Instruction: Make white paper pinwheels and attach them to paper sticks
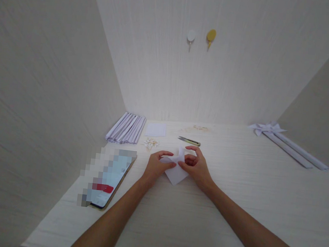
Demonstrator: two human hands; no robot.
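Note:
A small white sheet of paper (175, 174), partly folded, lies on the pale table (232, 210) in front of me. My left hand (155, 168) pinches its left upper edge with fingers curled. My right hand (197, 167) grips the paper's right side, thumb and fingers closed on a raised fold. One corner of the paper points toward me between both wrists.
A phone (109, 180) lies at the left. Behind it sits a stack of folded white strips (126, 128), a white paper square (156, 129), small scattered bits (150, 143) and snips (189, 141). A paper pinwheel with long strips (284, 141) lies at right. Two hooks (201, 36) are on the wall.

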